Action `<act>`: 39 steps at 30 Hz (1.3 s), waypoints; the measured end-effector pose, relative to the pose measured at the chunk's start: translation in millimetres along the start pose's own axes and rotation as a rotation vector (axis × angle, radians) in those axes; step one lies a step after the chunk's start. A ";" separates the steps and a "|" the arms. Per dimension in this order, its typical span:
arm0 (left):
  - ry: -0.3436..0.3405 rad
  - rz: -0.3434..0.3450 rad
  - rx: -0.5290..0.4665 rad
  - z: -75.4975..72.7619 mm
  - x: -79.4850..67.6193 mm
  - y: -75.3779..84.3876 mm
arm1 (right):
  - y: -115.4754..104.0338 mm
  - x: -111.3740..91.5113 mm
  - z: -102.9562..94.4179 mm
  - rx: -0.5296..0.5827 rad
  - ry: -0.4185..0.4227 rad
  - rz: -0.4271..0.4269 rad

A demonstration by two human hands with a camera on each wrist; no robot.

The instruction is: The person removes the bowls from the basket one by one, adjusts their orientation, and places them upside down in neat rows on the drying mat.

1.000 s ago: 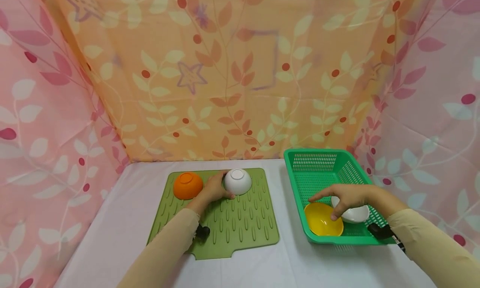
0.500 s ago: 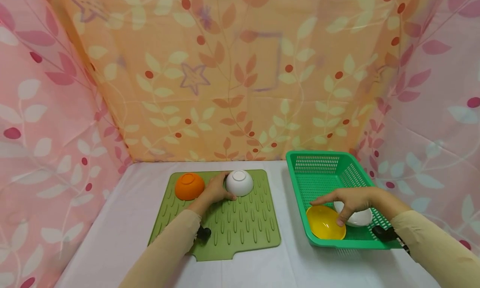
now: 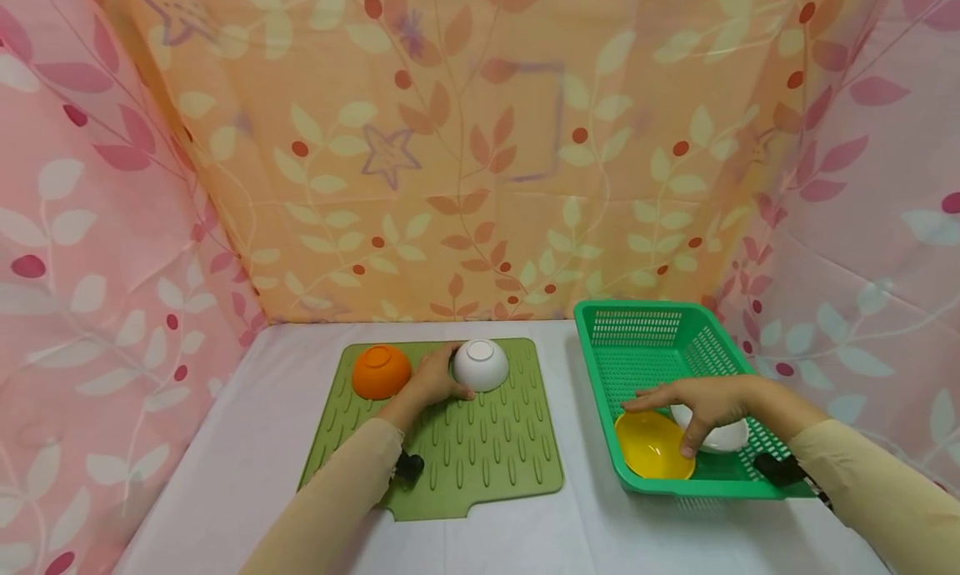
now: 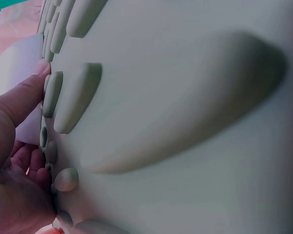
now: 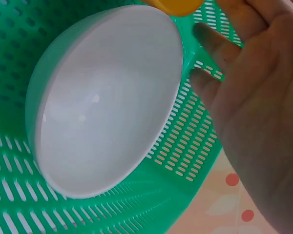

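Here we are at the white-covered worktop point(image 3: 525, 533), and both hands have bowls to deal with. On the left half, up towards the far edge, lies a ribbed green mat point(image 3: 517, 475) — and on it the left grip point(image 3: 431, 377) is curled round an upturned white bowl point(image 3: 489, 372), thumb at the near rim, fingers round behind, the bowl mouth-down by the mat's far edge. Just beside that hand, closer to the mat's far left corner, an orange bowl point(image 3: 381, 379) sits mouth-down too, its foot ring showing.

Over to the right side of the worktop now, where a green perforated basket point(image 3: 720, 487) stands, running from the far edge down towards the near one. In its near left corner there's a yellow bowl point(image 3: 651, 452), mouth up, and the right grip point(image 3: 712, 397) spans it — thumb over the right-hand rim, fingers spread out towards the far rim. Whether those fingers actually pinch the bowl, I cannot tell. Under that palm, near the yellow bowl's right side, a second white bowl point(image 5: 112, 102) rests with its hollow facing up, glossy inside.

Behind the far edge hangs a leaf-patterned orange cloth point(image 3: 480, 183).
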State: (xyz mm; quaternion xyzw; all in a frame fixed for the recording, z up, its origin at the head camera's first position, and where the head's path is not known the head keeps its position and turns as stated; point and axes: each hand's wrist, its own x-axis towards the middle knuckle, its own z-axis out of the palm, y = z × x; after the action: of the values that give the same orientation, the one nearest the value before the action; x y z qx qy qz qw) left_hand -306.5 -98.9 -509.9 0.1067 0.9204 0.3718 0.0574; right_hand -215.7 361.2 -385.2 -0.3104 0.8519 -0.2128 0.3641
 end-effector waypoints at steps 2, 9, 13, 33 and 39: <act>0.001 -0.005 -0.004 -0.7 -0.6 0.4 | -0.4 -3.1 -0.4 -0.018 0.021 -0.020; 0.003 -0.002 -0.008 -0.8 1.6 -1.5 | -4.4 -7.8 -1.0 -0.013 0.003 0.009; 0.002 0.002 0.002 -0.8 0.4 -0.5 | -2.3 -6.2 3.2 -0.021 -0.004 0.054; 0.003 0.003 0.002 1.3 4.0 -4.6 | -8.2 6.7 11.3 -0.146 -0.046 0.085; 0.001 0.003 0.004 1.0 3.7 -3.7 | -7.2 10.1 11.9 -0.152 -0.042 0.088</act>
State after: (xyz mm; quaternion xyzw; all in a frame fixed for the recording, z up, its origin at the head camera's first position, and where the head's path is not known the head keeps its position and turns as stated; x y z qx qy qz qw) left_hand -310.5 -99.9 -513.3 0.1081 0.9210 0.3701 0.0563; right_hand -209.5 347.5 -393.5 -0.3036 0.8707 -0.1248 0.3662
